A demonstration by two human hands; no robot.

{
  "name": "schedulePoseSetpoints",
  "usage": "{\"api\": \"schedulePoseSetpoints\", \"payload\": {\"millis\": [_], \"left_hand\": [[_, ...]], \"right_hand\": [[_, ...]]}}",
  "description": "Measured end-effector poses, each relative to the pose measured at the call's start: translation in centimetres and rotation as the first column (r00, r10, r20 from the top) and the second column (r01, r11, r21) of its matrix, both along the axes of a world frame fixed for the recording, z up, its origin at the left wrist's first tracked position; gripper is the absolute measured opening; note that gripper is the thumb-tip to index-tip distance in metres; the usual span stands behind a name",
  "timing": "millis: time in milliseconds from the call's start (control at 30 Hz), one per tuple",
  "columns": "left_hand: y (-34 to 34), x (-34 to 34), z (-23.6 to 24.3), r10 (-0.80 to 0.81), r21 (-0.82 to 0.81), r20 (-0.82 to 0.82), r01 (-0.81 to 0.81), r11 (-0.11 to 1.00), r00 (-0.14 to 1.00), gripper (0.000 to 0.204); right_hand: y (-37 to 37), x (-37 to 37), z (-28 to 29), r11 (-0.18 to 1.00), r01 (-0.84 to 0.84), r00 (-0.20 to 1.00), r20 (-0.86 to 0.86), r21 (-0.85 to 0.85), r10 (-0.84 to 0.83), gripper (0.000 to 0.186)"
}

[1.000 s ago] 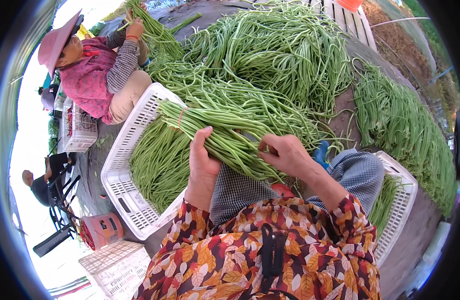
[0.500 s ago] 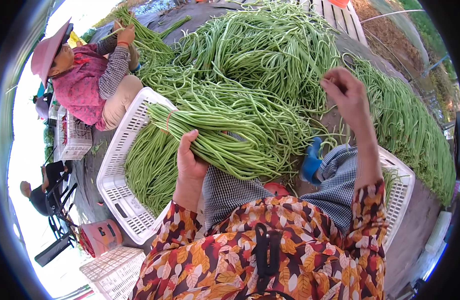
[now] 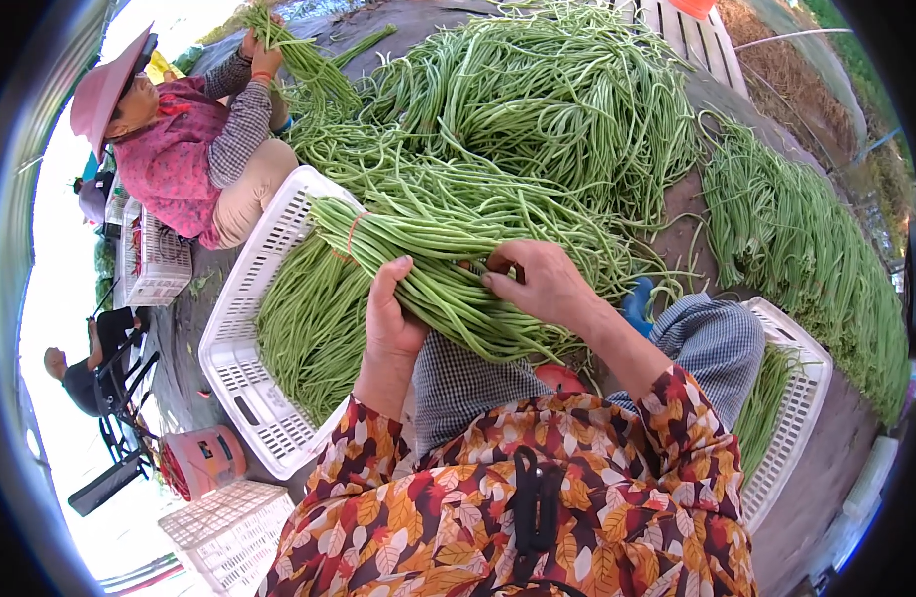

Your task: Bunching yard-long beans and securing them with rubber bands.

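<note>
Holding bean bundle (image 3: pixel 418 239): left hand (image 3: pixel 392 323) half-closed; right hand (image 3: pixel 544 283) curled, touching.

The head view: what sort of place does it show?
Probably a farm's produce work area: there is a big bean heap, a crate holding beans, and a banded bundle in the left hand.

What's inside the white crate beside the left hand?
Green beans lie in the white crate; they cover its floor. The banded bundle and left hand hide part.
</note>
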State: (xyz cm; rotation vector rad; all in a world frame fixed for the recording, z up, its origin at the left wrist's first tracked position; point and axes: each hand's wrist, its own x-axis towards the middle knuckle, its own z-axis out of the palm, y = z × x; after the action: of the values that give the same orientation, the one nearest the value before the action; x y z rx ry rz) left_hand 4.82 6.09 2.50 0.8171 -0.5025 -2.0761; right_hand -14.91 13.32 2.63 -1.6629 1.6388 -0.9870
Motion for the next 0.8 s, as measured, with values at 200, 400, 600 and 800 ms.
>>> {"api": "schedulePoseSetpoints", "payload": {"millis": [200, 400, 600, 800], "left_hand": [[0.0, -0.1, -0.3, 0.022, 0.035, -0.012, -0.022, 0.999, 1.000, 0.048], [0.2, 0.9, 0.7, 0.069, 0.055, -0.046, -0.066, 0.996, 0.997, 0.045], [-0.1, 0.2, -0.2, 0.031, 0.015, -0.011, -0.031, 0.999, 0.999, 0.046], [0.1, 1.0, -0.6, -0.011, -0.026, -0.006, 0.011, 1.000, 1.000, 0.048]], "right_hand": [[0.9, -0.7, 1.0, 0.998, -0.052, 0.987, 0.155, 0.039, 0.045, 0.019], [10.5, -8.2, 0.4, 0.935, -0.154, 0.988, 0.063, 0.320, 0.141, 0.015], [18.2, -17.6, 7.9, 0.803, 0.571, 0.754, 0.279, 0.169, -0.595, 0.005], [8.8, -16.5, 9.3, 0.870, 0.492, 0.865, 0.126, -0.021, -0.486, 0.014]]}}
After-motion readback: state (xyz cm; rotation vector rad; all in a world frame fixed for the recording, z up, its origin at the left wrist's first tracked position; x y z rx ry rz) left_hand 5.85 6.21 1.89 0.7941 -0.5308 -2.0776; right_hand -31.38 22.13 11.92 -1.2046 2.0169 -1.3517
